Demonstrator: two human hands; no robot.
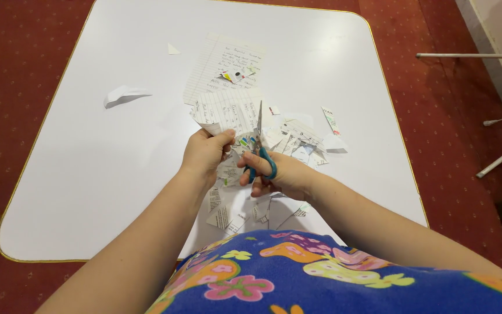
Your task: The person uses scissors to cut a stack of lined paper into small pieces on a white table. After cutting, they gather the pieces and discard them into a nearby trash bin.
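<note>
My left hand [203,152] pinches a sheet of lined, written-on paper [228,110] at its lower left corner and holds it above the white table [106,174]. My right hand [277,174] grips scissors [261,151] with teal handles; the blades point away from me and stand in the paper's right edge. Under both hands lie several cut paper scraps [297,142].
A larger lined sheet [225,64] lies further back on the table with small coloured bits on it. A folded white scrap [123,96] sits to the left, a tiny triangle [172,49] beyond it. Red carpet surrounds the table; white metal legs [501,157] stand at right.
</note>
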